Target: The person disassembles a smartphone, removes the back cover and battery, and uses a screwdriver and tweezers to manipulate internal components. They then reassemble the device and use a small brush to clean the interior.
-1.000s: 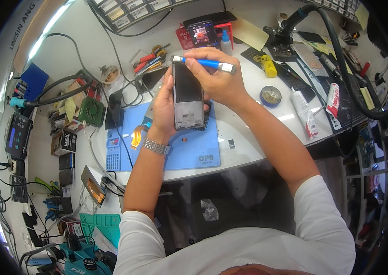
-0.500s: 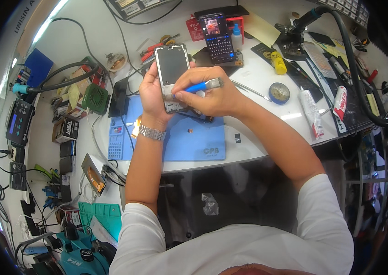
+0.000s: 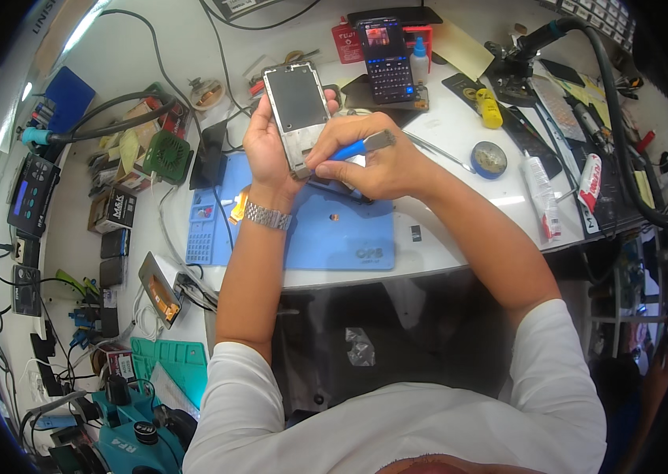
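Observation:
My left hand (image 3: pixel 266 148), with a metal watch on its wrist, holds an opened phone frame (image 3: pixel 299 99) over the blue repair mat (image 3: pixel 334 245). Its dark panel faces up within a silvery border. My right hand (image 3: pixel 377 170) pinches a blue-handled brush (image 3: pixel 354 148) at the frame's lower end; a metal ferrule and short bristles point up and away to the right. The brush's other end is hidden by my fingers, so I cannot tell whether it touches the frame. Beneath my right hand, a dark flat phone part lies partly covered on the mat.
Behind stands a lit phone (image 3: pixel 385 63) beside a blue-capped bottle (image 3: pixel 419 62). To the right are a yellow bottle (image 3: pixel 489 109), a round tin (image 3: pixel 489 159) and white tubes (image 3: pixel 541 197). A small dark chip (image 3: pixel 416 233) lies near the mat. A green fan (image 3: pixel 168 156) stands left.
The phone frame has tilted a little in my left hand, and its lower end sits higher. My right hand keeps the brush at that end. The whole view has shifted slightly.

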A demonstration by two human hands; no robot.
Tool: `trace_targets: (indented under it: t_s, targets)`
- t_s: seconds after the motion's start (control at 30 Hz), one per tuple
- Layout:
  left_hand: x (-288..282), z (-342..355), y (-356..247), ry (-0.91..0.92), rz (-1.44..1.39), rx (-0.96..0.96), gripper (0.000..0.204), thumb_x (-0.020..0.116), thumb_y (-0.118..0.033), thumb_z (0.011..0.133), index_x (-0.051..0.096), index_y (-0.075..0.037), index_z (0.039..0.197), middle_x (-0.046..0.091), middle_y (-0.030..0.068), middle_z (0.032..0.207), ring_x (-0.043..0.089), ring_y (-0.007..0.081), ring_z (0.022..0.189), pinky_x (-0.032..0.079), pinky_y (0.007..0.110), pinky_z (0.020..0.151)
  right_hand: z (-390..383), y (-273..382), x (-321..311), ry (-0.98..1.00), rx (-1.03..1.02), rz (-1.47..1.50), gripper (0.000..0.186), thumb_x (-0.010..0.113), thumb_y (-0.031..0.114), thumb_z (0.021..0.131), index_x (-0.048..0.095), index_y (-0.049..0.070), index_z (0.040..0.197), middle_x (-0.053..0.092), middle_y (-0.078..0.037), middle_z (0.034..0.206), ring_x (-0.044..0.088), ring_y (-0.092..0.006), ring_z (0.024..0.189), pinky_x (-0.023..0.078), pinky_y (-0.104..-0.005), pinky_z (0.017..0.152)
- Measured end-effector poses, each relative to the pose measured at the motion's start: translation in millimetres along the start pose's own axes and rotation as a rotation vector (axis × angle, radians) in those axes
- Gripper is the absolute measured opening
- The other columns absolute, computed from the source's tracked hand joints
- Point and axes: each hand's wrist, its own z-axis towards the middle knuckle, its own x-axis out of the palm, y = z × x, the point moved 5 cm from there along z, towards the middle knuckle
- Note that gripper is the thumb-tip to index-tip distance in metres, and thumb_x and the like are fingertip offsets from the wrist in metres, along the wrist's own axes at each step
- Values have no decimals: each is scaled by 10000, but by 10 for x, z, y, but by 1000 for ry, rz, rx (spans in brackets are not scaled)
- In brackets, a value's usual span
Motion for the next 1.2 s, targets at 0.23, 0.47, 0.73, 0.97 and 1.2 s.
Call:
trace_targets:
  t_s: [0.23,0.47,0.73,0.97,1.2]
  targets:
    - [-59,21,-104,151,-53,62,687,252,-459,1187,500,70,1548,640,312,1452,681,423,1293,582,525,1116,72,-197,-216,-270,60,193,370,686,288,1117,566,-3,1312,727,-107,1044,737,-200,938,594,-359,855]
    - [-66,28,-56,33,67,78,685,245,-481,1192,534,46,1522,661,282,1438,695,386,1286,576,508,1127,-17,-117,46,-217,-62,-686,183,779,370,989,765,196,1042,689,-92,1012,734,-326,794,585,-464,679]
    - [-29,-21,7,-128,269,186,656,268,-508,1191,557,-11,1506,703,245,1370,719,332,1224,604,471,1076,-58,-125,190,-35,-47,-678,152,832,355,888,809,207,911,705,-14,915,728,-268,728,581,-417,661]
    - [72,-56,84,-190,421,311,579,273,-494,1195,519,-74,1509,719,225,1310,738,304,1174,626,444,1029,-37,-148,78,-217,-31,-626,162,826,364,885,820,202,885,716,-22,900,734,-275,747,578,-427,671]
    - [95,-72,-58,-126,401,397,507,283,-471,1198,375,-166,1592,671,212,1298,719,290,1102,648,448,887,-46,-171,33,-52,13,-771,177,805,369,875,835,196,852,737,-42,925,757,-282,794,598,-447,706]
